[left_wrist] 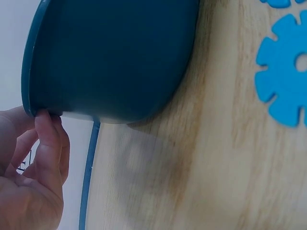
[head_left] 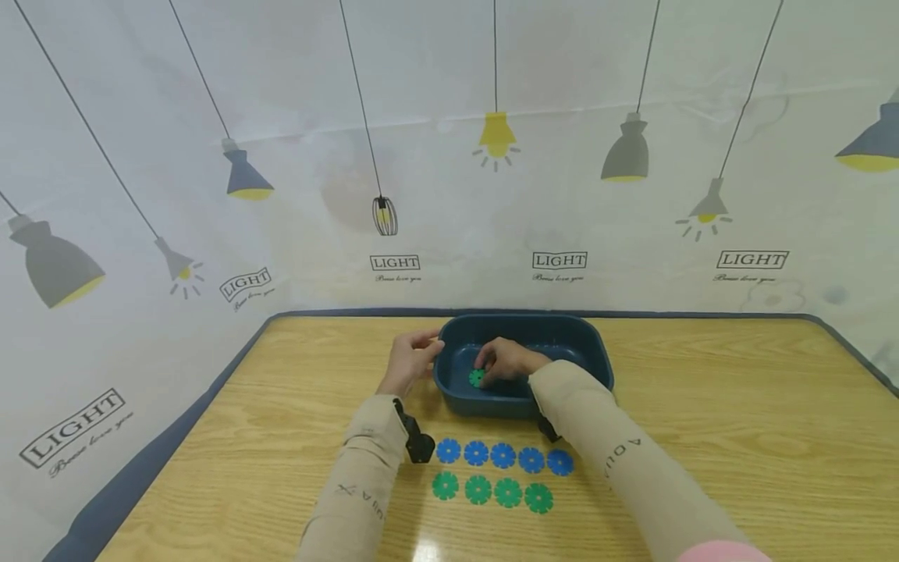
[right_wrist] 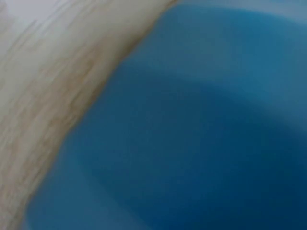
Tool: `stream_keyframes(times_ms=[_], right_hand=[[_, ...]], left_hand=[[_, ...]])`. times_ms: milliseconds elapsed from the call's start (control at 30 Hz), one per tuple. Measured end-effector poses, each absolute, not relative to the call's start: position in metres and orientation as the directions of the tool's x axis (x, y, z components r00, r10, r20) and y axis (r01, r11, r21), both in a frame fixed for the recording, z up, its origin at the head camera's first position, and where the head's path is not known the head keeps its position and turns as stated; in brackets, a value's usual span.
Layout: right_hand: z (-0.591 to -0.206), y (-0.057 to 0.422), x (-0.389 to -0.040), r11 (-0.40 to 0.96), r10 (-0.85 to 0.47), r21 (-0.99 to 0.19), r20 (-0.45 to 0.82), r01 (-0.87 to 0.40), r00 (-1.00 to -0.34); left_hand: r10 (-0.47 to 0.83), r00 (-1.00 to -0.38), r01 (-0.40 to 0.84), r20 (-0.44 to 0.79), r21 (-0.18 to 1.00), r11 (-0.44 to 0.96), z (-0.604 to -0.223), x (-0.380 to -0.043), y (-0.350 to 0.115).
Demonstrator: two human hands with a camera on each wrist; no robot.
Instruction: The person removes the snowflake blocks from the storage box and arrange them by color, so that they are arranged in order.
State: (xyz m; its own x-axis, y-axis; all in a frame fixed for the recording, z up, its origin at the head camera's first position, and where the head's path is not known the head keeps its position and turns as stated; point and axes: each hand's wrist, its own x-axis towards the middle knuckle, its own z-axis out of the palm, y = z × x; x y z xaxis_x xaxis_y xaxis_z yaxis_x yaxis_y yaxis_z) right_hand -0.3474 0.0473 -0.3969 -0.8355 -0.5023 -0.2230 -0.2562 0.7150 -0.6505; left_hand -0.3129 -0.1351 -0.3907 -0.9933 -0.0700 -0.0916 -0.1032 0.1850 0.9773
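A dark blue plastic basin (head_left: 460, 404) stands at the far side of the table. My left hand (head_left: 410, 361) pinches its left rim; in the left wrist view the fingers (left_wrist: 48, 143) bend against the rim edge of the basin (left_wrist: 110, 62). Inside the basin, my right hand (head_left: 511, 360) has its thumb and curled fingers at the edge of a green notched plastic disc (head_left: 477, 378), pinching it low over the floor. The right wrist view is blurred and filled by the basin wall (right_wrist: 192, 143), with the right hand out of sight.
In front of the basin lies a row of several blue notched discs (head_left: 502, 455). Nearer to me is a row of several green notched discs (head_left: 508, 492). Under everything is a wooden table (head_left: 702, 406), backed by a lamp-printed cloth (head_left: 449, 179).
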Motion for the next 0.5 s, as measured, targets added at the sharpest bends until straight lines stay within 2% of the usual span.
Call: stream_keyframes(times_ms=[233, 500], right_hand=[[-0.3946, 0.0502, -0.3467, 0.665, -0.537, -0.692, -0.181, -0.281, -0.824], [-0.3912, 0.0538, -0.3470, 0.583, -0.559, -0.778, -0.172, -0.236, -0.811]], left_hand=[[-0.069, -0.994, -0.102, -0.090, 0.975, 0.195, -0.3908, -0.3127, -0.1352], [-0.066, -0.994, -0.094, -0.083, 0.979, 0.181, -0.3910, -0.3120, -0.1346]])
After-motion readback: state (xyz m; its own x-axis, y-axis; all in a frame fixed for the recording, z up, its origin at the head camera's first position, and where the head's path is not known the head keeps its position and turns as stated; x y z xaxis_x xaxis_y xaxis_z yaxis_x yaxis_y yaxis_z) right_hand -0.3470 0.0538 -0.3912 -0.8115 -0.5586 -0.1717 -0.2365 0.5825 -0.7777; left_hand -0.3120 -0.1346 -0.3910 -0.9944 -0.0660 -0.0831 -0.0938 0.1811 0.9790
